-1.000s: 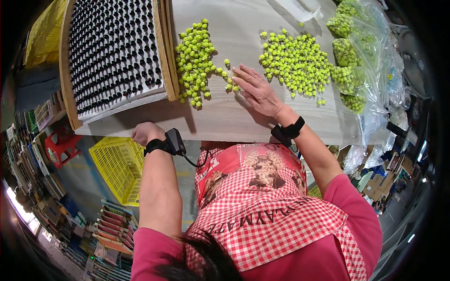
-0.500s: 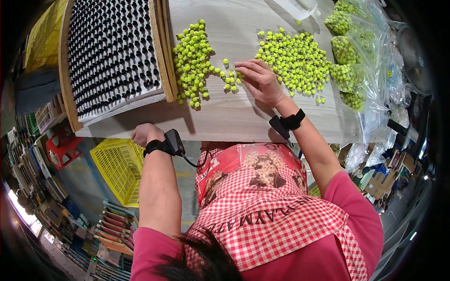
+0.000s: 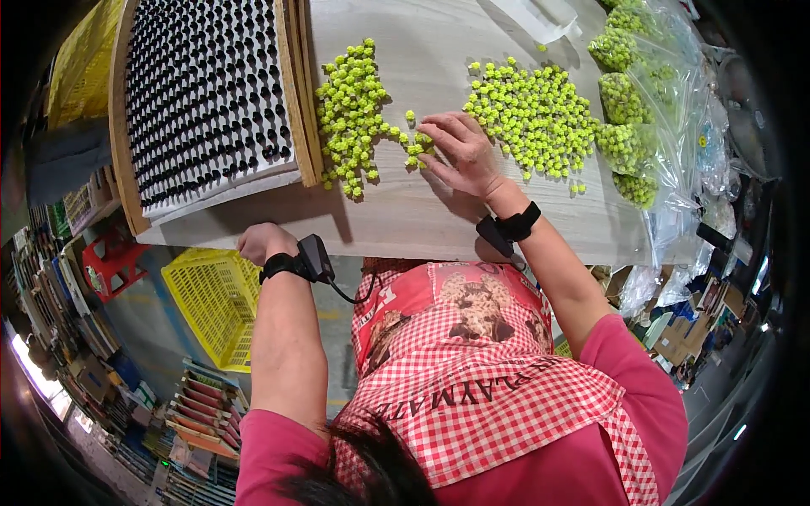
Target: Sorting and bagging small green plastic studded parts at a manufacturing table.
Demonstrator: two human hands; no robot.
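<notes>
With its fingers stretched toward the left and the thumb apart, my right hand (image 3: 466,157) hovers over the table between two groups of small lime-green knobbly pieces. Its fingertips are beside a little cluster of these pieces (image 3: 416,148); whether they touch any is too small to tell. On the left lies a loose heap of the same pieces (image 3: 350,118), and on the right a wider spread (image 3: 536,118). My left hand (image 3: 267,242) is curled into a fist at the table's front edge, below the tray, and nothing shows in it.
A wood-framed tray (image 3: 211,101) with rows of black pegs on white stands at the left. Clear plastic bags (image 3: 629,101) of green pieces lie along the right. A translucent white container (image 3: 540,18) sits at the back. A yellow crate (image 3: 215,312) stands below the table edge.
My right hand has shifted slightly left and toward the near side, against the small cluster, and its thumb has spread further from the fingers. My left hand stays in place.
</notes>
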